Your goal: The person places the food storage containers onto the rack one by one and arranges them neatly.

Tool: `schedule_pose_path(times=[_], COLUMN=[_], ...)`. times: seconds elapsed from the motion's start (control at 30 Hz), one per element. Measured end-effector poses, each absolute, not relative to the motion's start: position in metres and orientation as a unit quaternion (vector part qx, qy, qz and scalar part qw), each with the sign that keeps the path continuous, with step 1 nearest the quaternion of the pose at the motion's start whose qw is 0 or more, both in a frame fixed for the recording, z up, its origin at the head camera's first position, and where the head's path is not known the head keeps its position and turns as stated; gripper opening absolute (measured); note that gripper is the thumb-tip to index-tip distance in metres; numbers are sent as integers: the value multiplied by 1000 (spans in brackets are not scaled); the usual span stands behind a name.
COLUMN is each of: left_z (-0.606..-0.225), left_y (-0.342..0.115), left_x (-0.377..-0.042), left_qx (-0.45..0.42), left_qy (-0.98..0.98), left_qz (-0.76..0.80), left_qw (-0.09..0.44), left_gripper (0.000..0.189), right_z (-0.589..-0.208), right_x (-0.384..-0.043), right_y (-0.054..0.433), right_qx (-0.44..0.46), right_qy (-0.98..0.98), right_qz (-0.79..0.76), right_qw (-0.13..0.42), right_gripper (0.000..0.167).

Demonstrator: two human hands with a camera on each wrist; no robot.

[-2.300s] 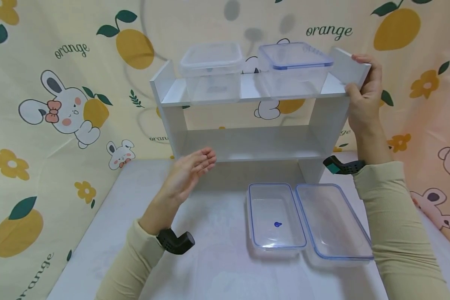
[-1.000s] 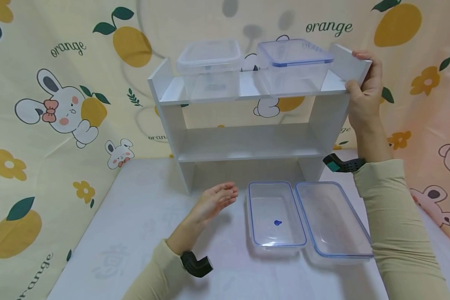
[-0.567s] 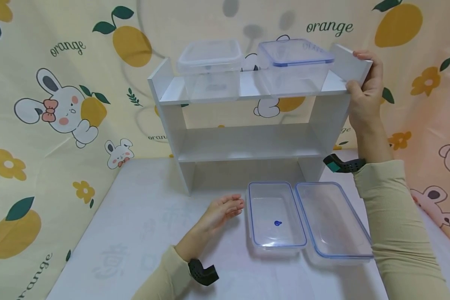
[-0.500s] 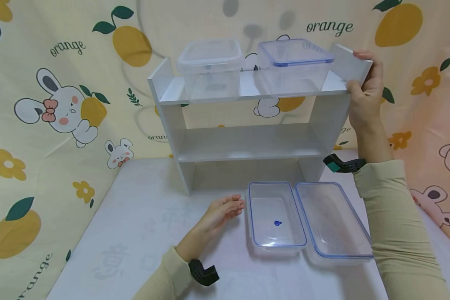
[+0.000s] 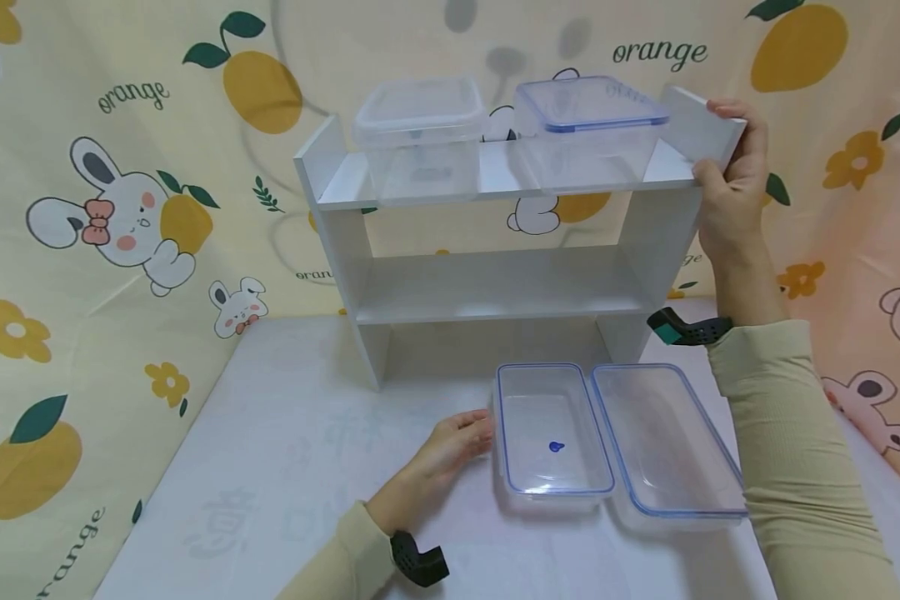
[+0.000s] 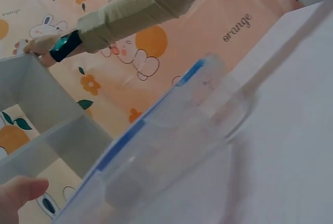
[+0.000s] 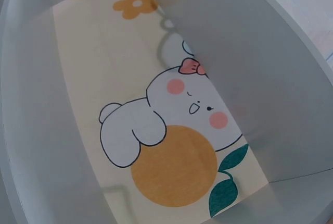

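Observation:
My right hand (image 5: pixel 735 179) grips the upper end of the white shelf's right side panel (image 5: pixel 701 133), thumb in front and fingers over the edge. Low over the table, my left hand (image 5: pixel 450 450) has its fingers extended at the left side of a clear food container (image 5: pixel 555 429) with a blue-rimmed lid; whether they touch it is unclear. In the left wrist view, that hand's thumb (image 6: pixel 23 193) stands apart from the container's wall (image 6: pixel 171 135). A second blue-rimmed container (image 5: pixel 667 442) lies close beside the first on its right. The right wrist view shows the shelf's inside, not the hand.
Two more lidded clear containers stand on the shelf's top board, one with a whitish lid (image 5: pixel 420 104) and one with a blue-edged lid (image 5: pixel 592 104). Below is the middle board (image 5: pixel 502 283). A patterned cloth (image 5: pixel 120 333) hangs behind the white table (image 5: pixel 270 467).
My left hand has come down from in front of the middle board and moved right, to the nearer container's left side. The right hand keeps its grip on the shelf; the containers stay put.

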State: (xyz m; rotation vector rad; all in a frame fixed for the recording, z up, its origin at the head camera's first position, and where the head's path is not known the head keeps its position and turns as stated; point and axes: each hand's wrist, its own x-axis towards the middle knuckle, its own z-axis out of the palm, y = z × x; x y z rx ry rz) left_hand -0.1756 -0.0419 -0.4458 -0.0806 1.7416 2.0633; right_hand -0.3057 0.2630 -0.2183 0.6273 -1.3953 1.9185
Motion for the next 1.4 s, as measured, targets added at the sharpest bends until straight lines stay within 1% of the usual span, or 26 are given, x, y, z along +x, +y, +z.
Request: schedule_pose_path(times=[0.2, 0.3, 0.43, 0.8, 0.93, 1.23, 1.4], left_z=[-449, -449, -450, -452, -452, -457, -457], left_y=[-32, -28, -24, -26, -28, -29, -30], left_x=[-169, -167, -165, -164, -164, -166, -169], left_qx=[-44, -59, -74, -54, -44, -26, -17], left_qy=[650, 654, 658, 652, 645, 615, 610], left_qz=[721, 717, 714, 716, 722, 744, 747], left_qw=[236, 234, 227, 243, 248, 259, 264], left_gripper=[51, 56, 56, 36, 35, 39, 29], right_z=[-218, -218, -219, -219, -219, -218, -218], right_x=[-305, -306, -307, -309, -309, -305, -306], right_y=[263, 263, 263, 262, 262, 262, 263], right_qx=[239, 241, 244, 246, 247, 240, 240], right_qy=[-533, -534, -539, -533, -533, -536, -538], right_qz=[739, 737, 729, 731, 732, 737, 734], right_qw=[335, 337, 344, 347, 346, 336, 337], right_gripper=[50, 50, 50, 49, 49, 50, 50])
